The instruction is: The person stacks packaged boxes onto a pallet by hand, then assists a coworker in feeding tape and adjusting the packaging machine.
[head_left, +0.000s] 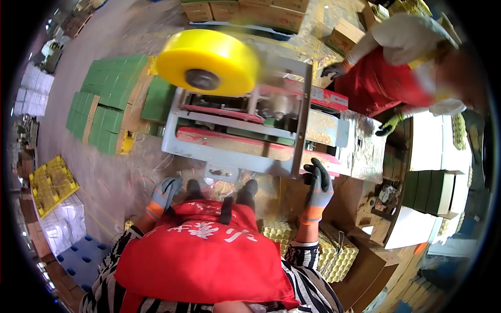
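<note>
My left hand (165,195), in a grey glove with an orange cuff, hangs beside the red apron (203,250). Its fingers look loosely extended, slightly smeared, and nothing shows in them. My right hand (318,189), in a matching glove with dark fingers, is raised at the near right corner of a carton-taping machine (229,161). Those fingers are apart and hold nothing; whether they touch the frame I cannot tell. A big yellow tape roll (209,60) sits on top of the machine. Inside it, a green carton (271,136) is partly hidden by the rails.
Green cartons (112,88) are stacked left of the machine. A co-worker in a red apron (381,81) stands at the far right, gloved hands near the infeed table (365,148). Egg trays (334,255) and a brown box (365,271) are by my right side.
</note>
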Tool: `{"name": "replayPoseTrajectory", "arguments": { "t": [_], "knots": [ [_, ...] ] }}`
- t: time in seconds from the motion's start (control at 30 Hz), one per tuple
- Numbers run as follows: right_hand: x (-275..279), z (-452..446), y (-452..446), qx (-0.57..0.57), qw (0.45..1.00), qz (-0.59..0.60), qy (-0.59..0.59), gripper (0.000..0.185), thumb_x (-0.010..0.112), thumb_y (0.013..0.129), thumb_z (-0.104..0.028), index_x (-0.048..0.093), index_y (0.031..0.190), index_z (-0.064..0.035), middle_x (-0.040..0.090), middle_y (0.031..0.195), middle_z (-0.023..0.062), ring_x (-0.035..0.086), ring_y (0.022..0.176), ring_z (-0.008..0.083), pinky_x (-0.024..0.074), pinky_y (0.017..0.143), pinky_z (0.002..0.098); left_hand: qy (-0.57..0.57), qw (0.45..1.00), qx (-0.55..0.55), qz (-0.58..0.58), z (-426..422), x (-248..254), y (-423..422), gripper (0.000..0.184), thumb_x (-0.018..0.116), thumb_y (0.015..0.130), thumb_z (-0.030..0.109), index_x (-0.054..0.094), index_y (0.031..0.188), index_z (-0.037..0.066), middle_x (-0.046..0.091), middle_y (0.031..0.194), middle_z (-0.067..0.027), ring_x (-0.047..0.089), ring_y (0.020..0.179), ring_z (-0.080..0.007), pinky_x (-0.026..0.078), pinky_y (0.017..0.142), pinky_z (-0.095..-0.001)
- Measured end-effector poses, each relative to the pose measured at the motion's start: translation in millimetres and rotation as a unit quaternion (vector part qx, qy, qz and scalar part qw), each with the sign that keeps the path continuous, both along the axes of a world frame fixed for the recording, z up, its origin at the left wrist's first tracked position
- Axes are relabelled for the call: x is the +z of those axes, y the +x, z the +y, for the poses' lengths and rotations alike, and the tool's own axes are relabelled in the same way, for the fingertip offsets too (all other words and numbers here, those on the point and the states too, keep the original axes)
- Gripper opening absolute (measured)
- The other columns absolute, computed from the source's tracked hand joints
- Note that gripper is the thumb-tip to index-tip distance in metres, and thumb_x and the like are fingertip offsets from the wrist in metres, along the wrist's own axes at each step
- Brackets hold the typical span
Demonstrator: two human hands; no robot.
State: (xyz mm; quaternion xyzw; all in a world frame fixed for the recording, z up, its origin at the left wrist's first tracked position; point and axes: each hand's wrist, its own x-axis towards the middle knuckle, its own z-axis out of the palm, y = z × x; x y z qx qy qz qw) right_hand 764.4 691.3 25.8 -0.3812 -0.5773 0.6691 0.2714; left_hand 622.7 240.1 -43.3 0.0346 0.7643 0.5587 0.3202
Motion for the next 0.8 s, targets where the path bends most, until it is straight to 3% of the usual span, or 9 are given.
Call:
{"name": "replayPoseTrajectory", "arguments": {
  "t": [0.1,0.2,0.3,0.4,0.43,0.57,0.63,0.8],
  "knots": [
    [10.2,-54.3,-35.8,0.051,0.998,0.013,-0.018,0.027,0.053,0.099,-0.013,0.063,0.12,0.0004,0.069,0.094,0.007,0.059,0.074,0.0091,0.0455,0.067,0.0213,0.045,0.994,0.04,0.089,-65.3,-33.9,-1.8,0.029,0.06,0.093,0.011,0.061,0.119,-0.001,0.068,0.104,-0.0067,0.064,0.089,-0.0163,0.052,0.08,-0.0292],
    [14.0,-123.2,-71.7,0.113,0.993,0.021,-0.022,0.027,0.052,0.099,-0.008,0.061,0.123,0.0005,0.069,0.098,0.0086,0.059,0.076,0.0088,0.048,0.07,0.0221,0.088,0.99,0.111,0.016,-126.8,-46.3,-11.4,0.029,0.058,0.093,0.015,0.062,0.117,-0.001,0.068,0.101,-0.0067,0.064,0.087,-0.0169,0.052,0.078,-0.0296],
    [12.7,-211.0,-105.6,0.194,0.981,0.007,-0.004,0.029,0.051,0.099,-0.006,0.06,0.126,-0.0023,0.069,0.102,0.0094,0.063,0.079,0.0104,0.051,0.071,0.0239,0.028,0.996,0.079,0.008,-223.7,-96.8,-29.5,0.03,0.056,0.094,0.02,0.062,0.117,0.002,0.068,0.099,-0.0082,0.065,0.082,-0.0181,0.054,0.073,-0.0308],
    [-28.2,-308.5,-132.4,0.27,0.962,-0.018,0.037,0.029,0.051,0.1,-0.011,0.061,0.126,-0.0015,0.07,0.106,0.0097,0.065,0.083,0.0122,0.0517,0.073,0.0244,0.01,0.961,0.225,-0.157,-293.3,-98.0,-31.3,0.033,0.053,0.095,0.028,0.062,0.118,0.006,0.068,0.099,-0.0086,0.066,0.079,-0.0194,0.054,0.066,-0.0329],
    [-5.8,-340.3,-143.7,0.333,0.942,-0.012,-0.038,0.031,0.051,0.099,-0.01,0.06,0.128,-0.0026,0.069,0.109,0.0088,0.065,0.084,0.0122,0.0517,0.075,0.0245,0.008,0.954,0.24,-0.177,-315.9,-104.7,-35.5,0.032,0.051,0.095,0.031,0.062,0.116,0.008,0.067,0.095,-0.0074,0.064,0.075,-0.0192,0.052,0.063,-0.0325],
    [-16.0,-427.2,-164.3,0.46,0.887,-0.044,0.031,0.037,0.054,0.095,-0.008,0.056,0.132,-0.006,0.07,0.107,0.0086,0.067,0.091,0.0163,0.0521,0.08,0.0285,0.072,0.958,0.214,-0.176,-419.8,-165.8,-46.5,0.035,0.044,0.096,0.045,0.062,0.107,0.017,0.063,0.082,-0.0027,0.057,0.061,-0.0183,0.045,0.051,-0.0309],
    [-22.4,-447.7,-166.3,0.468,0.877,-0.065,0.09,0.038,0.055,0.095,-0.009,0.055,0.133,-0.0064,0.07,0.106,0.0094,0.068,0.091,0.0177,0.0525,0.081,0.0303,0.128,0.905,0.253,-0.316,-434.5,-161.0,-61.5,0.033,0.045,0.096,0.044,0.062,0.105,0.017,0.062,0.081,-0.0022,0.056,0.063,-0.0179,0.044,0.051,-0.0303],
    [-14.9,-461.3,-172.0,0.479,0.857,-0.128,0.143,0.037,0.056,0.095,-0.014,0.056,0.131,-0.0062,0.071,0.105,0.0115,0.069,0.087,0.0184,0.0542,0.079,0.0331,0.059,0.911,0.24,-0.33,-459.9,-178.1,-84.7,0.036,0.052,0.094,0.04,0.057,0.12,0.015,0.063,0.093,-0.0048,0.061,0.083,-0.0191,0.047,0.054,-0.0363]
  ]
}}
